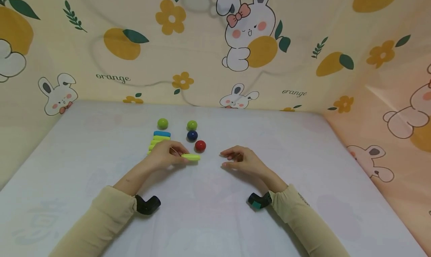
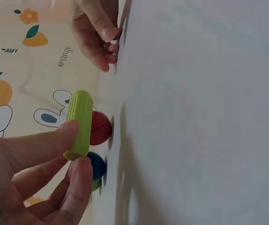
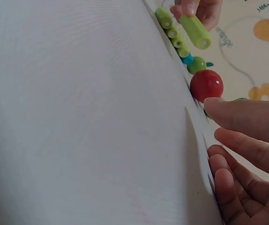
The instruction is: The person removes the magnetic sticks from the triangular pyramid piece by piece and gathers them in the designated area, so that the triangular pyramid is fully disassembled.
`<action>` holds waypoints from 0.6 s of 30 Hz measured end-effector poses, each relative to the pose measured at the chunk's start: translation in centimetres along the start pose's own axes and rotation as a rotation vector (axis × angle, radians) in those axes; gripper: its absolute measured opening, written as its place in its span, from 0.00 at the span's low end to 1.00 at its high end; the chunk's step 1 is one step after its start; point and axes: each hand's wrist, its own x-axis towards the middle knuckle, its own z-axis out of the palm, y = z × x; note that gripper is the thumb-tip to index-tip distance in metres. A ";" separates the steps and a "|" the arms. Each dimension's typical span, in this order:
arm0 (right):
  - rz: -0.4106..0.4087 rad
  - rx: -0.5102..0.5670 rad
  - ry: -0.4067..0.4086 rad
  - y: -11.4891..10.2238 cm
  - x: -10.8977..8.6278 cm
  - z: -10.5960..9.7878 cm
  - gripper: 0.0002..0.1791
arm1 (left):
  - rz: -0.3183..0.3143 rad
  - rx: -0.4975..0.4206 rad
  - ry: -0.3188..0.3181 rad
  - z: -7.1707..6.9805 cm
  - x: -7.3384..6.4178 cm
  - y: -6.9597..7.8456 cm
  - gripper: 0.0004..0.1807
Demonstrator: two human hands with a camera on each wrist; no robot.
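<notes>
My left hand pinches one end of a short yellow-green rod between thumb and fingertips. In the left wrist view the rod has ridged sides and is held above the table. My right hand hovers to the right, its fingers loosely bent with nothing between them. Beyond the rod lies a red ball, with a dark blue ball and a green ball behind it. Several more yellow-green rods lie side by side, partly hidden by my left hand, with a blue rod at their far end.
Another green ball sits behind the blue rod. The white table meets a patterned cloth at the back and right. A black wrist device is on the left cuff, another black device on the right.
</notes>
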 end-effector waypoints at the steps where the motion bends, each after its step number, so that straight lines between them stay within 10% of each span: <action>1: 0.006 0.001 0.002 0.0 0.0 0.0 0.21 | 0.003 -0.002 0.003 -0.2 -0.1 -0.1 0.11; 18: 0.031 0.009 0.002 0.2 0.1 0.2 0.20 | -0.017 0.009 0.018 -3.0 -1.4 -2.4 0.15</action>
